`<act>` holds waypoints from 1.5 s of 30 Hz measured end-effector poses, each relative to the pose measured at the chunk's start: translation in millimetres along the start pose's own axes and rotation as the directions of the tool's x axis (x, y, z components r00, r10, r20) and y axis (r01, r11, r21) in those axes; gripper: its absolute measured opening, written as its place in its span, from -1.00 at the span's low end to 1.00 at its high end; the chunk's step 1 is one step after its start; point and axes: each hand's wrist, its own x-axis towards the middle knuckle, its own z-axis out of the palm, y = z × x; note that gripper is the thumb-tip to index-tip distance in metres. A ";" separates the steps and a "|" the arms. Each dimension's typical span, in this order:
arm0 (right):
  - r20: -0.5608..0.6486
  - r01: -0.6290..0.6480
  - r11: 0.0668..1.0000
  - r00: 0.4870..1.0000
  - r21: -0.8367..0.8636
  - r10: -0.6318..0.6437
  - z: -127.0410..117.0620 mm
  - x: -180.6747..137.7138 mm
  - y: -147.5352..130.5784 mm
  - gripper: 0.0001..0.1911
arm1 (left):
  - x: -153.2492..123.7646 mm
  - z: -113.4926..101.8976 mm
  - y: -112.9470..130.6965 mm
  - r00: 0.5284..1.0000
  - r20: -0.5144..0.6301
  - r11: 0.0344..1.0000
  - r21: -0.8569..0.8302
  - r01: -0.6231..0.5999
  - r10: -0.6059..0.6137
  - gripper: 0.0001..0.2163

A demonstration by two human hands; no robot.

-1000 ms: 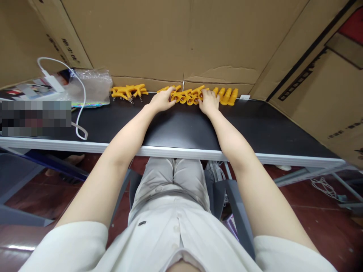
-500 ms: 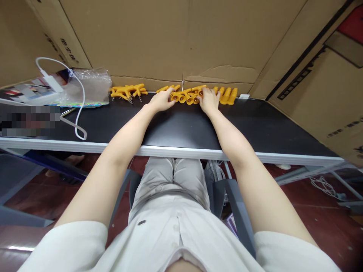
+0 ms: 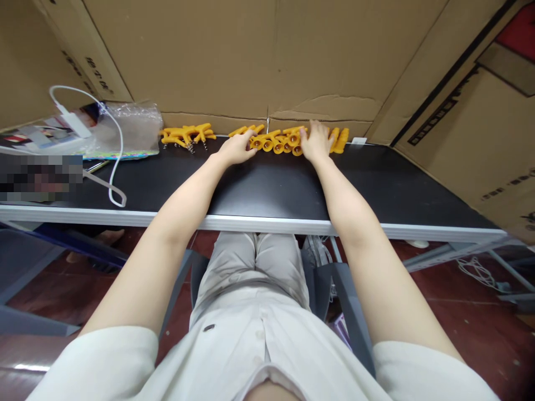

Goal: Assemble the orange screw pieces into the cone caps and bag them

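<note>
Along the back of the black tabletop lies a row of yellow plastic pieces. In its middle, several hollow yellow cone pieces (image 3: 278,146) face me with their round open ends. My left hand (image 3: 237,147) rests at the left end of these cones, thumb and fingers apart and touching them. My right hand (image 3: 316,142) lies at their right end, fingers stretched toward the cardboard and partly covering ridged yellow pieces (image 3: 340,140). Farther left is a pile of yellow corkscrew handles (image 3: 188,134) with metal spirals. What lies under my right palm is hidden.
A cardboard wall (image 3: 267,61) closes off the back of the black table (image 3: 267,192). At left lie a clear plastic bag (image 3: 136,125), a white cable (image 3: 119,139) and a white charger (image 3: 76,121). A small white piece (image 3: 358,141) sits at the back right.
My right hand has shifted right, from the cone pieces toward the ridged ones, uncovering more of the cones. My left hand has stayed nearly in place.
</note>
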 end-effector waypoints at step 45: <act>0.014 -0.220 0.975 0.975 0.043 0.220 0.0 22.4 67.4 -0.66 | -7.2 -14.6 -75.7 0.828 -0.152 0.836 0.024 0.548 -0.539 -0.26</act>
